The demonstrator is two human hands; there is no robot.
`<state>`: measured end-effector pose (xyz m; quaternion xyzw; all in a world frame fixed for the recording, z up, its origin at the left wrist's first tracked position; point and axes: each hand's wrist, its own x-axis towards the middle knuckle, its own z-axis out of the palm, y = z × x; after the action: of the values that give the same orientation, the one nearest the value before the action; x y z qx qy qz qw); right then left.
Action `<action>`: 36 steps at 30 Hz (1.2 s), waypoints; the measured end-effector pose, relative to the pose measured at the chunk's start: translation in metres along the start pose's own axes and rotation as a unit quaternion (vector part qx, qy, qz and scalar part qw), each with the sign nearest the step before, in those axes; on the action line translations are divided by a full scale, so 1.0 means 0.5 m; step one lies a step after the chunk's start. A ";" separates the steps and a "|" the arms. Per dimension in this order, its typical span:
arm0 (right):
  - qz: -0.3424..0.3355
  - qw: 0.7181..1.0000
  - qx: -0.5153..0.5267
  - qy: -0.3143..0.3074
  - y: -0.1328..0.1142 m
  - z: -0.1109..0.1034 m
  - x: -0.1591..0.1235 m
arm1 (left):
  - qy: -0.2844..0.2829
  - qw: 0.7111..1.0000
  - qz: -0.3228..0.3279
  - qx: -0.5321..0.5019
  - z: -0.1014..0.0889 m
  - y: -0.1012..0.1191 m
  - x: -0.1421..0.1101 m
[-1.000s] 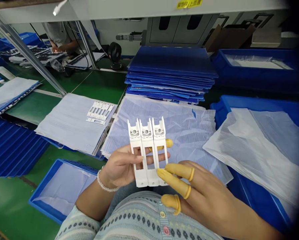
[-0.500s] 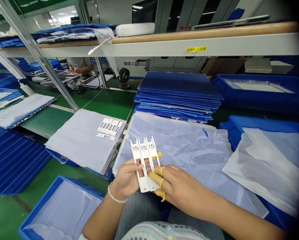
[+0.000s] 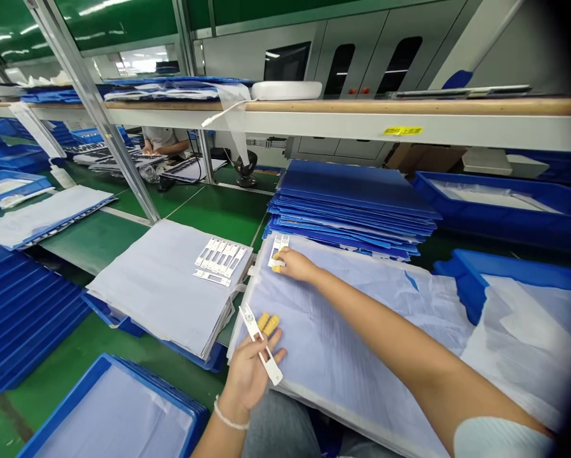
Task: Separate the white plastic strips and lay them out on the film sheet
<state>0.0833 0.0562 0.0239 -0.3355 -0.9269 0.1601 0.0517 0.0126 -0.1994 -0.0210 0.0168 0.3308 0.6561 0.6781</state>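
Note:
My left hand (image 3: 250,375) is low in the view and holds a slotted white plastic frame part (image 3: 257,337) upright between thumb and fingers, with yellow finger cots (image 3: 266,324) on its fingertips. My right hand (image 3: 297,265) reaches far across a plastic-covered sheet (image 3: 362,324). Its yellow-capped fingertips pinch a second white part (image 3: 278,249) at the sheet's far edge. On a separate white sheet (image 3: 156,292) to the left lies a row of several white parts (image 3: 221,259), with one more strip (image 3: 212,277) just below.
A stack of blue corrugated boards (image 3: 352,203) stands beyond my right hand. Blue crates lined with film sit at lower left (image 3: 109,407) and far right (image 3: 495,207). A metal post (image 3: 99,121) rises at left. Beyond it, a co-worker (image 3: 164,141) handles parts at another bench.
The three joined white parts have come apart. My right hand has moved forward across the sheet with one part, and my left hand keeps another. The view has tilted upward.

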 end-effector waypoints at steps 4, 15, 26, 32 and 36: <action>-0.004 1.000 -0.004 -0.003 0.002 0.025 0.012 | 0.005 1.000 0.011 -0.019 -0.008 -0.014 0.002; -0.004 1.000 -0.001 -0.006 0.005 0.048 0.006 | 0.013 1.000 -0.005 -0.016 -0.006 -0.003 -0.001; -0.011 1.000 0.017 -0.005 0.012 0.048 0.007 | 0.000 1.000 0.003 0.002 -0.007 -0.001 -0.002; -0.015 1.000 0.026 0.000 0.006 0.044 0.001 | 0.001 1.000 0.005 0.002 -0.010 -0.001 0.002; -0.015 0.999 0.035 0.001 0.004 0.044 0.006 | -0.002 1.000 0.011 0.008 -0.008 -0.002 0.002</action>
<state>0.0779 0.0537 0.0025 -0.3196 -0.9257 0.1913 0.0664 0.0118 -0.2001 -0.0250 0.0269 0.3346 0.6607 0.6714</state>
